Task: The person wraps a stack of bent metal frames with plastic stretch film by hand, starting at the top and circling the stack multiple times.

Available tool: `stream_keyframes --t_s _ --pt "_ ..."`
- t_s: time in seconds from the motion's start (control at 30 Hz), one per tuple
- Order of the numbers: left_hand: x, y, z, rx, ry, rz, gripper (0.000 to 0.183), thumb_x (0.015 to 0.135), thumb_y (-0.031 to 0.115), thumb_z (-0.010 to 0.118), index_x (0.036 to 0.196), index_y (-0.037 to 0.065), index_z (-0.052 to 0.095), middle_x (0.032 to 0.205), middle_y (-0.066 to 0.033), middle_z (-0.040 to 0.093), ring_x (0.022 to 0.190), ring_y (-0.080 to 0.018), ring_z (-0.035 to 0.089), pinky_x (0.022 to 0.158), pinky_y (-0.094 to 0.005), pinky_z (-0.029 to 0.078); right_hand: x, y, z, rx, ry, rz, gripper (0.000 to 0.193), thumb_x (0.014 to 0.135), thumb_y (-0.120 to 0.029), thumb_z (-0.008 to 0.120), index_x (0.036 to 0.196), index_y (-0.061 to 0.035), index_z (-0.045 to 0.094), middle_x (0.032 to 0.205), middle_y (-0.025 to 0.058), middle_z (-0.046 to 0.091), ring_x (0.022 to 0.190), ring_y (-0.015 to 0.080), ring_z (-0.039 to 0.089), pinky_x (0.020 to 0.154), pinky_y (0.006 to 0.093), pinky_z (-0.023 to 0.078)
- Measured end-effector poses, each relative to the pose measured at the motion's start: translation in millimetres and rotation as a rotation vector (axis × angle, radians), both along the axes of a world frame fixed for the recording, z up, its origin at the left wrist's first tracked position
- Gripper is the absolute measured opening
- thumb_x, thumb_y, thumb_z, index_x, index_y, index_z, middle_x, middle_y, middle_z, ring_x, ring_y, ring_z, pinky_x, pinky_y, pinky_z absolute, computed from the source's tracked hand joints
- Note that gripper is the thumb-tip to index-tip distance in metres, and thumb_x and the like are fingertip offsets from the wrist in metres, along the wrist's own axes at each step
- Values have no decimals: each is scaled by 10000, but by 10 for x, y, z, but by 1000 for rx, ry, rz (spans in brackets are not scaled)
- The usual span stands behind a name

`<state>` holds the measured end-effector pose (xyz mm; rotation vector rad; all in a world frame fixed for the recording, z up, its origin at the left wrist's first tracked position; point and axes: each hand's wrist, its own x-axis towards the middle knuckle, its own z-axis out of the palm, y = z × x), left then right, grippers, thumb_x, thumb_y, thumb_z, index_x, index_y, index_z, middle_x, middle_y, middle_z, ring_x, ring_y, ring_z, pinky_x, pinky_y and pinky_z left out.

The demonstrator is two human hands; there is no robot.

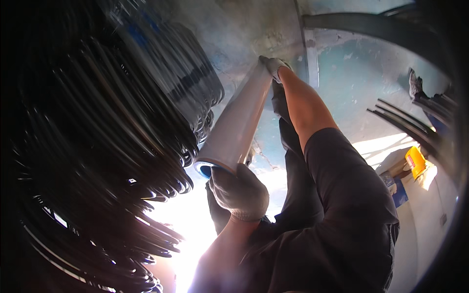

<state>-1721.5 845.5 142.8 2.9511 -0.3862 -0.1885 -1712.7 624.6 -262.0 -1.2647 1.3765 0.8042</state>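
Note:
A long roll of translucent stretch film (234, 119) slants across the middle of the view, its near end lower left. My left hand (242, 193), in a grey-white knit glove, is closed on the near end, with its fingers at the blue-rimmed core opening. At the far end my right hand (276, 68), gloved too, grips the roll; some of its fingers are hidden. Just left of the roll stands a large stack of black coiled tubing or hoops (112, 112). Shiny film seems to cover the upper part of the stack.
A worn blue-green floor (351, 73) lies beyond my legs. Dark long bars (403, 122) stick in from the right, near a shoe (415, 83). A yellow object (415, 162) is at the far right. A dark curved beam (361, 22) crosses the top right. Glare whitens the lower middle.

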Motion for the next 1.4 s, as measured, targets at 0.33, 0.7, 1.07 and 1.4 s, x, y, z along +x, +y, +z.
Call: stream_keyframes --t_s 0.33,0.7,1.07,1.4 --pt "-441 1147 177 141 -12 -105 472 994 191 654 1308 -149 562 1145 -344 695 966 -515 717 850 -544 603 -753 1495 -320 -6 -149 106 888 968 -736 571 1469 -5 612 1478 230 635 1373 350 595 1136 432 434" --pt "-398 2665 -136 193 -199 -667 492 1026 261 638 1306 -128 529 1140 -359 660 901 -525 714 753 -548 621 -867 2520 -282 -29 -169 5 874 973 -750 543 1371 15 688 1408 244 689 1340 349 639 1112 422 460" --pt "-60 3574 333 78 -41 -573 421 1036 183 530 1266 -169 548 1072 -377 700 914 -567 712 757 -608 600 -1311 4268 -197 -14 -112 -258 709 1002 -578 557 1497 -75 623 1579 232 562 1511 360 488 1257 452 349" --pt "111 4415 350 -22 88 -689 436 1083 185 513 1346 -163 507 1104 -380 678 916 -551 709 820 -564 604 -1412 5278 -376 -126 -136 -153 742 1037 -623 460 1480 -52 628 1586 245 550 1452 409 543 1198 482 430"
